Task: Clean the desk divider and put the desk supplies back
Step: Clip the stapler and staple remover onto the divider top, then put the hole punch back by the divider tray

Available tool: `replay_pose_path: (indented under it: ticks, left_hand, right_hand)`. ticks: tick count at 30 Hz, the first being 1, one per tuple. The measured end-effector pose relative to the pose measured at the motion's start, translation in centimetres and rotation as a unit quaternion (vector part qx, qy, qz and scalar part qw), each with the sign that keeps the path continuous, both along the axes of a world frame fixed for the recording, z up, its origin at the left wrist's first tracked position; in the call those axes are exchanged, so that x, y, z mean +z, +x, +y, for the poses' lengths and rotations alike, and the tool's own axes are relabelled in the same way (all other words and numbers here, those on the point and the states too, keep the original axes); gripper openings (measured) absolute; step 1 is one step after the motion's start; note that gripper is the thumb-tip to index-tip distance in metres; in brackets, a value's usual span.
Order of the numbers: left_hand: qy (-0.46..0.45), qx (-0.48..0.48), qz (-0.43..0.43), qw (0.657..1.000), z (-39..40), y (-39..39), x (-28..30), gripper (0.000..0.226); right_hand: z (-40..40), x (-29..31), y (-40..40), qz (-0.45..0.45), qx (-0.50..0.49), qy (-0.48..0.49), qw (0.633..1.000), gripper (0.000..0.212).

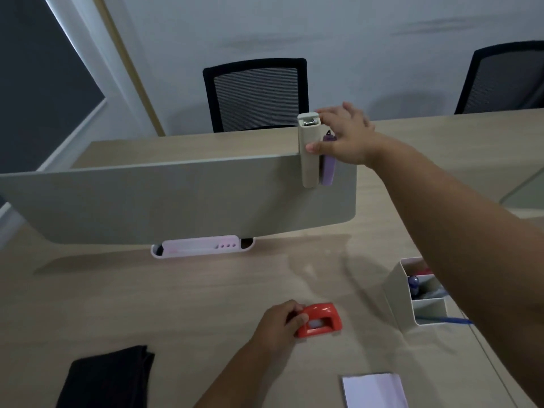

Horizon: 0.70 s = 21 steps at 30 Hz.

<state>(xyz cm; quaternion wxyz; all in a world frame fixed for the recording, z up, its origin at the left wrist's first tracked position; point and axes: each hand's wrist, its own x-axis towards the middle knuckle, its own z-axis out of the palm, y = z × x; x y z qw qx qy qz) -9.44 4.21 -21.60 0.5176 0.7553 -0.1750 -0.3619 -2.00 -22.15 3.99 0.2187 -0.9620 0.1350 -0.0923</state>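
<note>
A long grey desk divider (176, 198) stands across the wooden desk (147, 293). My right hand (343, 134) reaches over the divider's top right end and grips a tall beige stapler-like holder (307, 154) held against the divider's face, with a purple item (328, 169) beside it. Near the front of the desk, my left hand (279, 326) grasps a red hole punch (319, 319) that rests on the surface. A folded black cloth (106, 378) lies at the front left.
A white and pink cable tray (200, 247) sits under the divider's lower edge. A beige compartment organiser (412, 295) with pens stands at the right, a blue pen sticking out. A white notepad (374, 390) lies at the front right. Two black mesh chairs (256, 92) stand beyond the desk.
</note>
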Motion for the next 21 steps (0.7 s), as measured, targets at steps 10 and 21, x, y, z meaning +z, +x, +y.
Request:
replay_pose_path:
  ticks: [10, 21]
  left_hand:
    - [-0.007, 0.057, 0.044, 0.997, 1.3, 0.8, 1.0, 0.011]
    - [0.018, 0.086, -0.009, 0.996, 4.2, 2.2, 1.3, 0.001]
  right_hand:
    - [1.4, -2.1, -2.1, -0.103, -0.052, -0.01, 0.993, 0.077]
    - [13.4, -24.3, -14.0, 0.035, -0.087, 0.229, 0.969, 0.026]
